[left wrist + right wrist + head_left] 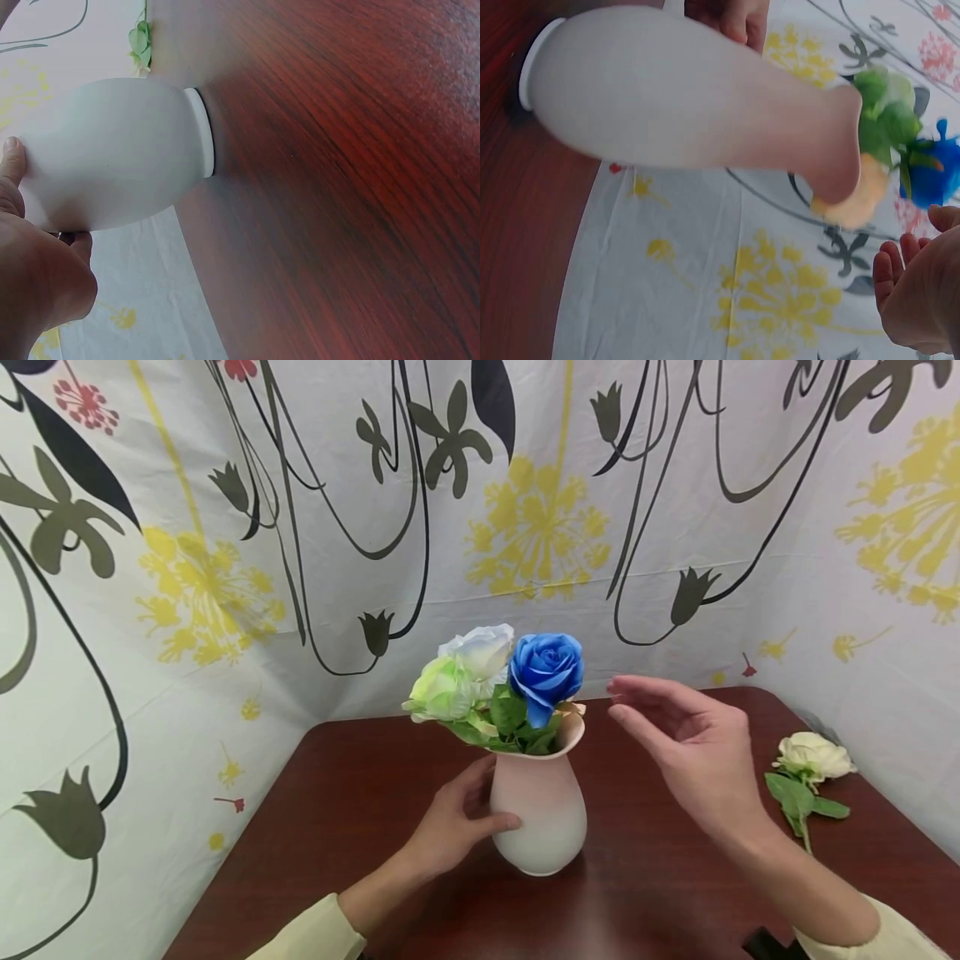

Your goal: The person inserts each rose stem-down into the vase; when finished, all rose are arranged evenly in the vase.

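A white vase (542, 814) with a pinkish neck stands upright on the table. My left hand (448, 822) holds its left side, the thumb across the front and the fingers partly hidden behind. From the vase rise a blue rose (546, 670), a pale blue-white flower (480, 650) and a yellow-green flower (441, 689). In the right wrist view a peach flower (853, 196) shows at the rim too. To the right of the blue rose, my right hand (697, 739) hovers above the table with nothing in it, its fingers loosely bent and apart from the flower.
A cream rose (813, 756) with green leaves lies on the right side of the dark red-brown table (360, 810). White cloth (337, 527) printed with flowers and stems hangs behind the table and along both sides.
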